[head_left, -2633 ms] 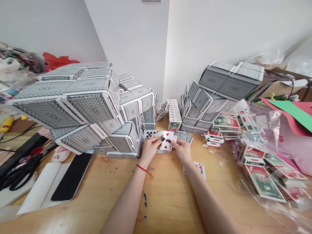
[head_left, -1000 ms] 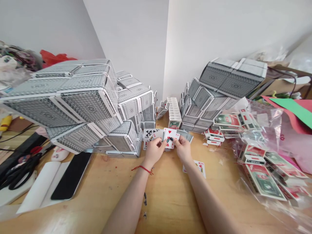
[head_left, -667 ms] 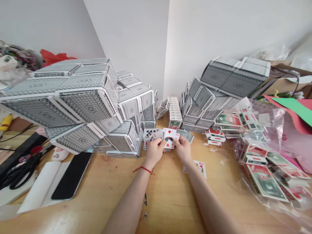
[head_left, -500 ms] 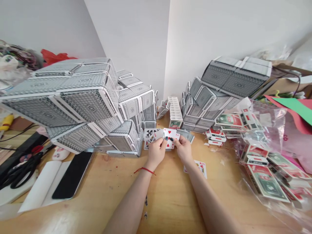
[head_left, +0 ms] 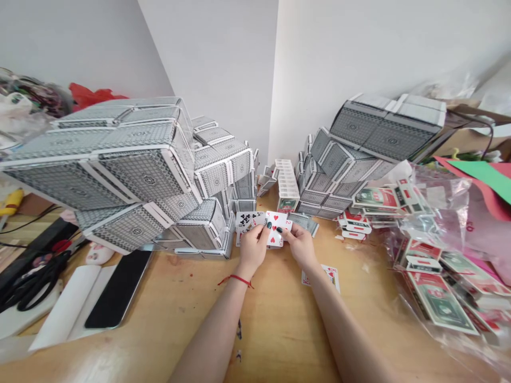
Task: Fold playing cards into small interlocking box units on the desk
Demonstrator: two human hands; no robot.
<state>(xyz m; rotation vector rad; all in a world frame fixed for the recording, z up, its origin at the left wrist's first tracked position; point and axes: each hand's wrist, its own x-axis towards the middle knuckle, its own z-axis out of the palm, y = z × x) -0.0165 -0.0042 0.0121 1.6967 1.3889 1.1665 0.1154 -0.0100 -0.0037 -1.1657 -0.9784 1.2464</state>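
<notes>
Both my hands meet at the far middle of the wooden table [head_left: 179,308]. My left hand [head_left: 252,250] and my right hand [head_left: 300,247] pinch a red hearts playing card [head_left: 275,235] between thumbs and fingers, above other face-up cards. A black clubs card [head_left: 246,219] lies just left of it by my left hand. Another face-up card [head_left: 330,275] lies on the table under my right forearm. A red string is tied round my left wrist.
Large structures of grey-backed cards stand at the left [head_left: 131,170] and back right [head_left: 359,143]. Green and red card boxes [head_left: 431,298] in clear plastic fill the right. A black phone [head_left: 115,290], white paper and scissors [head_left: 35,279] lie at the left.
My hands have stayed together at the same spot, working the hearts card between the fingers; it has dropped slightly lower and closer to me. Nothing else has moved.
</notes>
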